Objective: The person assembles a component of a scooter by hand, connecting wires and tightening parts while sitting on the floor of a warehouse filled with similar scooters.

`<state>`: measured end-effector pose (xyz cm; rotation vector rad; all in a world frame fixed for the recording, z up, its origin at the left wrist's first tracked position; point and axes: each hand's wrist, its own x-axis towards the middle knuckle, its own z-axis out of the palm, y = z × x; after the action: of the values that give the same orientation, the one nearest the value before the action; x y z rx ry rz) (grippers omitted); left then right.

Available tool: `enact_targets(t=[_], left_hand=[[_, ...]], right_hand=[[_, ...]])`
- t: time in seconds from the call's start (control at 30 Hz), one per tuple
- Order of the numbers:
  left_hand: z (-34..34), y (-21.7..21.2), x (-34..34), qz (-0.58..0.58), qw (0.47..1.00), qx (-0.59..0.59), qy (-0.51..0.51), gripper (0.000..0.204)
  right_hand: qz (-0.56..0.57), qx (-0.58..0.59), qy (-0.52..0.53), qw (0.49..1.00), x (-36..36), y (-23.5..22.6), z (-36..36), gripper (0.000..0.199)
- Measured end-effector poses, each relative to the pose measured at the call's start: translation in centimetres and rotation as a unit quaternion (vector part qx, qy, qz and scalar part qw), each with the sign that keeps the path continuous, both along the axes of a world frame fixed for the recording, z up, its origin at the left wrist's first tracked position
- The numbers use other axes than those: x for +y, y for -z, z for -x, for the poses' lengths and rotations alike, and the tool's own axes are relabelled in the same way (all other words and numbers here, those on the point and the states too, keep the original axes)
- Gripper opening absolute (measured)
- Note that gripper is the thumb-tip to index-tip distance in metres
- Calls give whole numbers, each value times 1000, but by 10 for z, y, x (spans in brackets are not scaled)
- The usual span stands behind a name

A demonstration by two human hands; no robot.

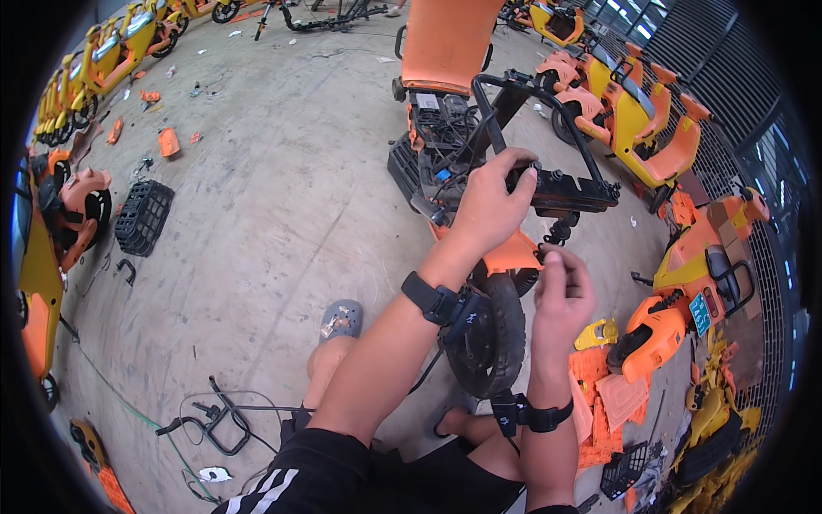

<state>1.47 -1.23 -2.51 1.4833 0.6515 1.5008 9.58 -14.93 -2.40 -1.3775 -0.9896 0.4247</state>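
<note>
A black frame (575, 202) is noted above the wheel (486, 344). Against the frame, the left hand (498, 195) is placed half-curled; near the wheel, the right hand (565, 293) is loosely curled. Grips cannot be confirmed.

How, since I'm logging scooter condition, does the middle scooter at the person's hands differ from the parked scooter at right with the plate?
The middle scooter has wires lying exposed, while the parked scooter has orange panels over most of its body. No plate shows on the middle scooter; the parked scooter carries a plate at its tail. Both have orange parts.
</note>
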Motion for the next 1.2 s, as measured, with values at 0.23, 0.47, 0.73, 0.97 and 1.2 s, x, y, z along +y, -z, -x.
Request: enact_targets(t=[0.23, 0.47, 0.73, 0.97, 1.2], left_hand=[[-2, 4, 1, -48, 998, -10, -29, 25], [-3, 8, -1, -58, 998, 4, -22, 27], [-12, 17, -4, -85, 993, -19, -83, 26], [-3, 36, -31, -157, 967, 129, -152, 59], [9, 50, -51, -27, 995, 95, -34, 77]], right_hand=[[-127, -93, -9, 987, 70, -29, -6, 19], [-99, -156, -35, 982, 90, -35, -16, 19], [-32, -132, -7, 991, 96, -40, -14, 18], [-41, -162, 7, 986, 102, -38, -6, 22], [-86, -201, 23, 975, 105, -38, -8, 23]])
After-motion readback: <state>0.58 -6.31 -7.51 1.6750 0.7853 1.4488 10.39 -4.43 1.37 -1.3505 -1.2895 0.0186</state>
